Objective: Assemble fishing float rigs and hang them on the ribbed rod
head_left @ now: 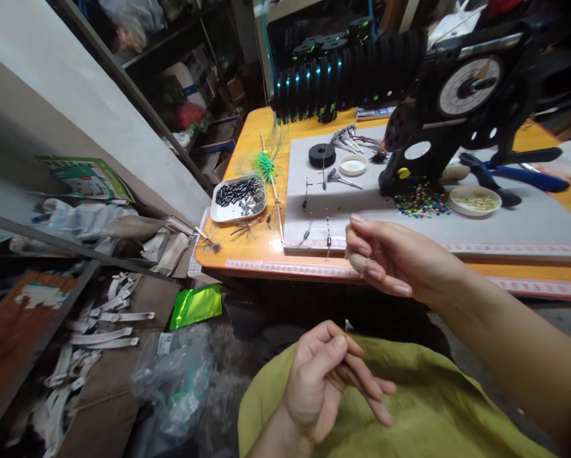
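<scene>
Above the green cloth on the lap, my left hand pinches something tiny between thumb and index finger, its other fingers stretched out. A small pale bit shows just above that pinch. My right hand is higher, in front of the table's front edge, with fingers curled and thumb and index finger close together; a wrap covers one finger. Whatever it holds is too small to make out. Small swivel pieces on lines lie on the grey board, left of my right hand.
On the yellow table are a white tray of black pieces, coloured beads, a small dish and blue-handled pliers. A black machine stands at the back. Shelves are at left.
</scene>
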Motion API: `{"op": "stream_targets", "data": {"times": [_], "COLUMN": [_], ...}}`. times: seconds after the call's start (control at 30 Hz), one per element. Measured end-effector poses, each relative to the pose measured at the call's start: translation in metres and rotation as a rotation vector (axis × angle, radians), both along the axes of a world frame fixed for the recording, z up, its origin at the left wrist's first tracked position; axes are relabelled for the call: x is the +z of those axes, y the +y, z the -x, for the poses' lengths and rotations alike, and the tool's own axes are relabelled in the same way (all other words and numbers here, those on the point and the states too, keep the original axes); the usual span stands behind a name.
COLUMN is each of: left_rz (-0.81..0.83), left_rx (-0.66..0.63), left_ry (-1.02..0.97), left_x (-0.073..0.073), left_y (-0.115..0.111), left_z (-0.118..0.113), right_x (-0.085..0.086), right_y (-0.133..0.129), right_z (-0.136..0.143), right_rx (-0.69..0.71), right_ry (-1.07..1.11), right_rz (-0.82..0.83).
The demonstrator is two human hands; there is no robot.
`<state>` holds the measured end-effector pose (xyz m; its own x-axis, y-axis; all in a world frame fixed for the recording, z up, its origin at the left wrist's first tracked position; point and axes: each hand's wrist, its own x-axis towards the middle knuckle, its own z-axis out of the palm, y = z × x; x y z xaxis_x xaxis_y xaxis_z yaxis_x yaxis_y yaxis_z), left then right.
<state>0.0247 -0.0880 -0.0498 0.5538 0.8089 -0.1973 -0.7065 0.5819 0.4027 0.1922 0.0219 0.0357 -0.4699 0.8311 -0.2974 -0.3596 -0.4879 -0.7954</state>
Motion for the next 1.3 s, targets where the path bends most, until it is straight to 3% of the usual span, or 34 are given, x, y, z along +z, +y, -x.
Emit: {"op": "stream_targets", "data": {"times": [0.53, 0.63, 0.8, 0.9, 1.0, 1.07, 1.17, 1.3], "left_rz": [-0.044, -0.199, -0.686, -0.870, -0.926, -0.940, -0.875, -0.670], "left_rx": [0.029, 0.101, 0.202, 0.375, 0.496, 0.500, 0.409, 0.222], "left_ry": [0.163, 0.420, 1.132, 1.296, 1.234, 1.149, 1.021, 0.679], "left_x": [0.006, 0.009, 0.014, 0.024, 0.039, 0.047, 0.051, 0.047], "left_y": [0.002, 0.013, 0.044, 0.062, 0.080, 0.091, 0.096, 0.083], "left_z": [-0.003, -0.003, 0.005, 0.003, -0.008, -0.017, -0.028, -0.032], "right_x": [0.005, 0.013, 0.029, 0.031, 0.031, 0.030, 0.026, 0.017], "right_y": [-0.003, -0.006, -0.007, -0.003, -0.002, -0.002, -0.001, 0.002], "right_z": [-0.009, -0.012, -0.019, -0.022, -0.023, -0.023, -0.022, -0.018], "right_rx": [-0.059, -0.100, -0.066, -0.033, -0.023, -0.020, -0.021, -0.016], "right_ry": [-0.142, -0.238, -0.571, -0.683, -0.698, -0.661, -0.469, -0.159], "right_rz": [-0.130, -0.250, -0.531, -0.575, -0.576, -0.554, -0.417, -0.174]}}
